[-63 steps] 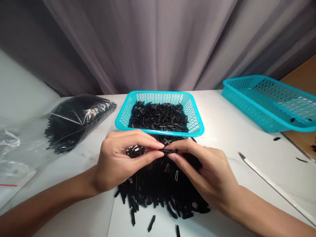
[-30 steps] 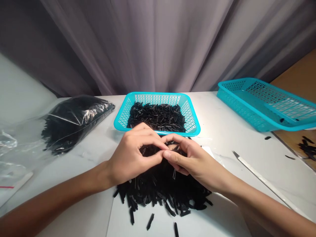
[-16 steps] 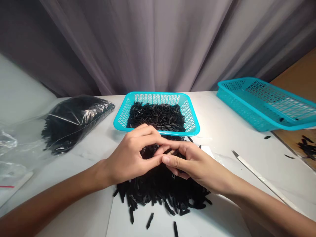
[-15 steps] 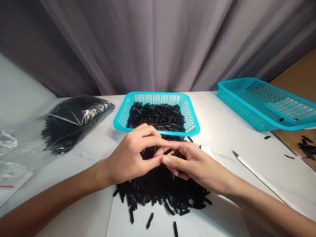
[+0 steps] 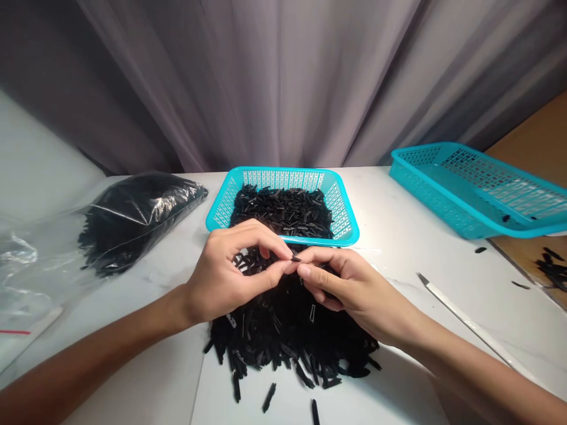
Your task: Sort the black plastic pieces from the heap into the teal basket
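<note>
Between the fingertips of my left hand (image 5: 241, 268) is a small, thin black piece (image 5: 296, 259), pinched by thumb and forefinger. My right hand (image 5: 339, 280) meets it from the other side, its thumb and forefinger pressed together at the piece's end. Fingers cover most of the piece, so its full shape is hidden. Below both hands spreads a heap of similar slim black pieces (image 5: 283, 336) on a white sheet (image 5: 221, 401). Just beyond the hands stands a turquoise basket (image 5: 349, 230) holding many more black pieces.
A clear plastic bag (image 5: 137, 212) full of black pieces lies at the left. A second turquoise basket (image 5: 443, 195) stands at the far right with a few pieces inside. Near my right forearm lies a white-handled craft knife (image 5: 465, 319). A grey curtain (image 5: 283, 82) hangs behind the table.
My left hand has shifted slightly left and its fingers have drawn back, so the black piece now shows at the fingertips. The view has moved a little.
</note>
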`<state>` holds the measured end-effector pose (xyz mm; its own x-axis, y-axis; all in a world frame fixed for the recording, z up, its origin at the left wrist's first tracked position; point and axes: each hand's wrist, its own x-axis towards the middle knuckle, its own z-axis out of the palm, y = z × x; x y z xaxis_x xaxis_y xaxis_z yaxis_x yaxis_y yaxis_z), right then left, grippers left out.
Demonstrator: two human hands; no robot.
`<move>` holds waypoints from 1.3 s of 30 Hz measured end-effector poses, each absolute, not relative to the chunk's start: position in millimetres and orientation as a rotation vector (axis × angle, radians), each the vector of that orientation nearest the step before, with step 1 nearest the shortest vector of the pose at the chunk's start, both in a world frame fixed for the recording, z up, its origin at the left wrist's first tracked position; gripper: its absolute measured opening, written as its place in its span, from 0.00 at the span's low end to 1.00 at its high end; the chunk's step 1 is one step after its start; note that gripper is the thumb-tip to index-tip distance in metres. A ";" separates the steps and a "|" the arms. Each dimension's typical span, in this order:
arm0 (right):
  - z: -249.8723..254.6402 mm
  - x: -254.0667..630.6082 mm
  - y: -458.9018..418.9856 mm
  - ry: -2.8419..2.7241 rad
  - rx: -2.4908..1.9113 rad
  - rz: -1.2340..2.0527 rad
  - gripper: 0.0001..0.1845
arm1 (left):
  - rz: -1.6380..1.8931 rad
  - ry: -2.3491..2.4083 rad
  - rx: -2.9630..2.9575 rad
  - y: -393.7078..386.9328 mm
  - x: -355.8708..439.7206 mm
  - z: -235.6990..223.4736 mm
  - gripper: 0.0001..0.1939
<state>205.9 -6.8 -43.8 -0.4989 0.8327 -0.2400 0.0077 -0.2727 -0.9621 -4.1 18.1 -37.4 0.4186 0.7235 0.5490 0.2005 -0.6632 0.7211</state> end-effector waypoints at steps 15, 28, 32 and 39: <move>-34.6 205.8 -13.9 -1.886 -1.127 0.911 0.08 | 1.257 0.801 2.208 16.8 -6.2 -37.8 0.06; -39.2 203.8 -19.8 -1.961 -1.076 0.659 0.07 | 1.248 0.799 2.204 11.1 -6.8 -31.3 0.08; -38.4 204.8 -20.3 -1.977 -1.124 0.672 0.06 | 1.206 0.898 2.083 9.0 -6.9 -31.2 0.07; -39.3 204.2 -20.6 -1.962 -1.153 0.656 0.06 | 1.036 1.021 1.880 8.5 -4.9 -29.9 0.02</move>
<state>204.2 -20.6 -39.3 -0.3091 0.8854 0.3471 0.4984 0.4616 -0.7338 -4.9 8.5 -29.9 0.3553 0.8865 0.2966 0.2828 -0.4044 0.8698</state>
